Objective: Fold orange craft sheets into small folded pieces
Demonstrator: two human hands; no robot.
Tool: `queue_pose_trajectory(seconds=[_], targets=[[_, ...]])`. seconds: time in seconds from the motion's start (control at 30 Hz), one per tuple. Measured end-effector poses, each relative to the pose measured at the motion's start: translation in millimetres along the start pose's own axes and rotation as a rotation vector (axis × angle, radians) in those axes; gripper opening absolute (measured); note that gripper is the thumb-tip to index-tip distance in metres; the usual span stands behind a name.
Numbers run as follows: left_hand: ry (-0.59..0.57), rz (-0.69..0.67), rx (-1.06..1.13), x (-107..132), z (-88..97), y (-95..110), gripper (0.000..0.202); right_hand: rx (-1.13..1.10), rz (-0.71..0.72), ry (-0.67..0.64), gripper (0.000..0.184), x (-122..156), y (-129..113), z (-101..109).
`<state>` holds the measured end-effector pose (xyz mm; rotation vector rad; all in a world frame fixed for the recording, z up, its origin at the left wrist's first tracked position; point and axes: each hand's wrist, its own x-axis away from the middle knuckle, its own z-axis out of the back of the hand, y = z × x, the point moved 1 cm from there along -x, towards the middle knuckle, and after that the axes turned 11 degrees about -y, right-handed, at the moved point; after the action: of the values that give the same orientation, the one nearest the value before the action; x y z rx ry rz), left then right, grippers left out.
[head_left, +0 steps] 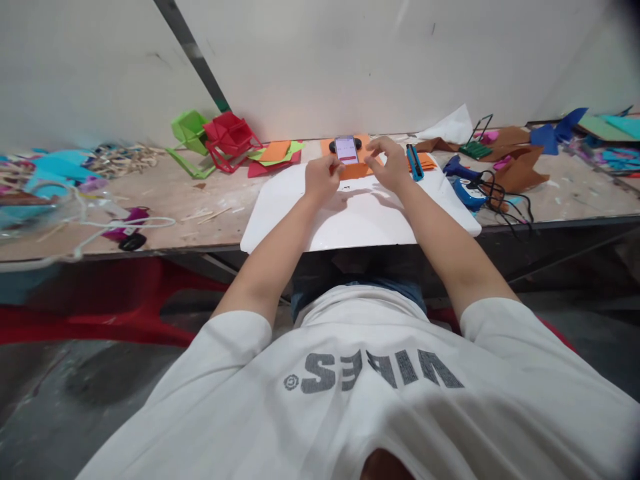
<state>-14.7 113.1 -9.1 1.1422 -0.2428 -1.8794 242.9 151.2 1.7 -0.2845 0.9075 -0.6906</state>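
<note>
Head view. The left hand is seen closed on the left edge of an orange paper piece, fingers pinched narrow. The right hand is laid with bent fingers over the piece's right edge; whether it grips cannot be told. The orange paper piece is held low at the far edge of a white sheet, which is spread on the table and overhangs its near edge. A phone with a lit screen is propped just behind the piece, between the hands. A blue cutter is noted just right of the right hand, and a blue glue gun with black cord further right. Red and green folded paper models are recorded well to the left.
</note>
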Motion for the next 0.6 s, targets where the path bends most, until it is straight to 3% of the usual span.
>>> queue_pose_trajectory(seconds=[0.17, 0.37, 0.6], targets=[[-0.006, -0.081, 0.031, 2.3, -5.5, 10.8, 0.028, 0.127, 0.060, -0.117, 0.020, -3.3, -14.9, -19.2], [-0.029, -0.069, 0.057, 0.0, -4.6, 1.9, 0.041, 0.221, 0.040, -0.084, 0.011, -3.2, -11.2, -16.8], [-0.016, -0.012, 0.167, -7.9, -1.9, -13.2, 0.039, 0.192, 0.037, -0.050, 0.012, -3.8, -8.0, -14.8]])
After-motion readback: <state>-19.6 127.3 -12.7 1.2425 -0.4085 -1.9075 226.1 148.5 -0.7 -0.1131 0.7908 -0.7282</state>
